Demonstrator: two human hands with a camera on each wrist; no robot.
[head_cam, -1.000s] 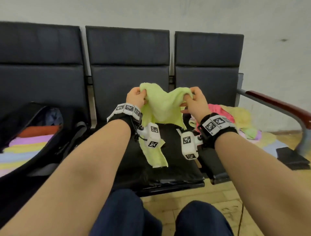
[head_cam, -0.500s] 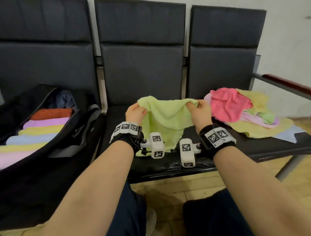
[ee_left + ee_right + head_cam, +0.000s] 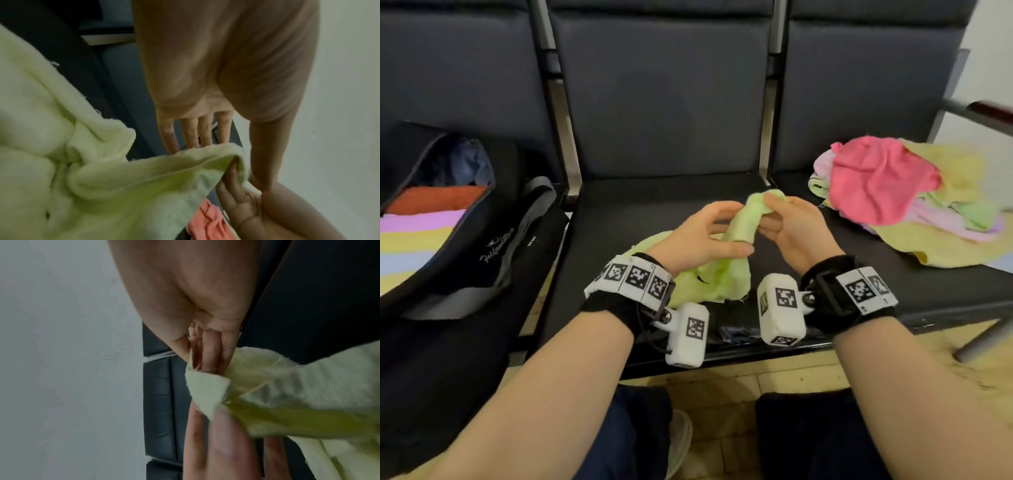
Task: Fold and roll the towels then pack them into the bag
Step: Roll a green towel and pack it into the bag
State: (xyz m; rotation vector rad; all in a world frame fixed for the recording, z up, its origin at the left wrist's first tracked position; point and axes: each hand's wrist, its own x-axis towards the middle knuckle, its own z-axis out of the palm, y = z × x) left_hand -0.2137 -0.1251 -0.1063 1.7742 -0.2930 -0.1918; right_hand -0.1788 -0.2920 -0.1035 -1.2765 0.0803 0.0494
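We saw bare forearms with no sleeves. Each wrist wore a black strap (image 3: 616,308) topped by a white band (image 3: 635,279) of black-and-white square codes. A white boxy camera (image 3: 688,334) hung from the left strap and another (image 3: 782,313) from the right, each bearing a code. The trousers (image 3: 640,431) looked dark blue, perhaps denim.

Head view: even, soft indoor light, no glare; faint shadows under wrists; wide-angle bowing at edges; motion smear on towel pile (image 3: 907,192) at right. Both wrist views: dim, grey cast, grainy; green towel (image 3: 86,170) soft, blurred; near skin out of focus.
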